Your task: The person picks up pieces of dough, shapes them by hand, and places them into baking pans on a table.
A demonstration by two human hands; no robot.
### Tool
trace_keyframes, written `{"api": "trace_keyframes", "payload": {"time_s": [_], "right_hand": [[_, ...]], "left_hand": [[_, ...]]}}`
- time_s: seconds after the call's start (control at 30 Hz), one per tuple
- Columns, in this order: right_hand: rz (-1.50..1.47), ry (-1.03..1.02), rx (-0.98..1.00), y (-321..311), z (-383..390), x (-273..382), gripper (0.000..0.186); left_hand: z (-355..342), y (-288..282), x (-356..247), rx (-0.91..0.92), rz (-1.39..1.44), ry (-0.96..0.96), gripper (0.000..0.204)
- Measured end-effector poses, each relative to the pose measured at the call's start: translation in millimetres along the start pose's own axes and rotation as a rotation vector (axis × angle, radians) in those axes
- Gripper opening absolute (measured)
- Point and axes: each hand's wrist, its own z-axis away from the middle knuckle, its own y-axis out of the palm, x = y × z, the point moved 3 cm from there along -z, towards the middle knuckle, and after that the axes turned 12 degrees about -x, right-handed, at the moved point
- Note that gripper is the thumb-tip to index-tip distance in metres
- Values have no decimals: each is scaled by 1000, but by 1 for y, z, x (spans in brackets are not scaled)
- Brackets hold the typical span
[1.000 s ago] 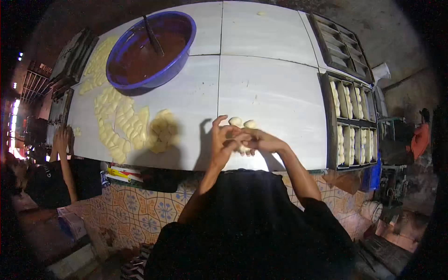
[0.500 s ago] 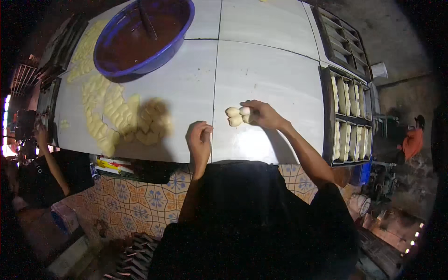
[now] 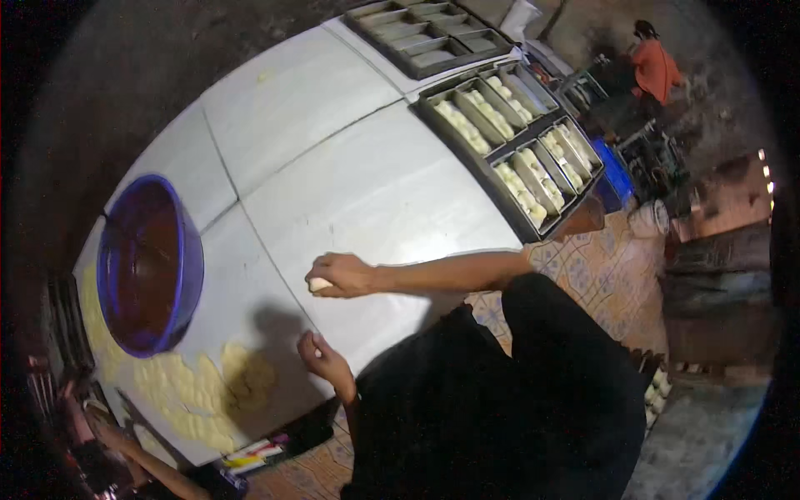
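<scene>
The right hand point(image 3: 340, 275) cups a small dough ball point(image 3: 319, 285) against the white table point(image 3: 367, 183), fingers curled over it, as for rolling; the left hand point(image 3: 321, 354), loosely curled and empty, rests near flattened dough pieces point(image 3: 200, 392); filled loaf tins point(image 3: 517, 137) stand well apart.

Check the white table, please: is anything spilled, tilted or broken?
Nothing stands out. The blue basin sits upright, dough pieces lie near the table edge, and the loaf tins lie orderly. The right hand covers one dough piece.
</scene>
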Motion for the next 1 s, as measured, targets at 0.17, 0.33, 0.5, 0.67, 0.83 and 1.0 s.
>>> {"api": "trace_keyframes", "payload": {"time_s": [0.17, 0.33, 0.5, 0.67, 0.83, 1.0], "right_hand": [[-1464, 868, 10, -67, 20, -32, 45], [-1792, 892, -378, -225, 96, -109, 41], [-463, 943, -624, -425, 166, -244, 52], [-39, 928, -696, -540, 192, -372, 55], [-136, 1147, -369, -545, 205, -450, 63], [482, 624, -791, -545, 202, -416, 54]], "left_hand": [[7, 1, 23, 86, -125, -345, 30], [6, 21, 24, -4, -249, -235, 31], [4, 54, 3, -78, -371, -226, 33], [-1, 68, -31, -109, -555, -130, 33], [-4, 74, -41, -150, -560, -77, 34], [-2, 71, -39, -216, -581, -94, 34]]}}
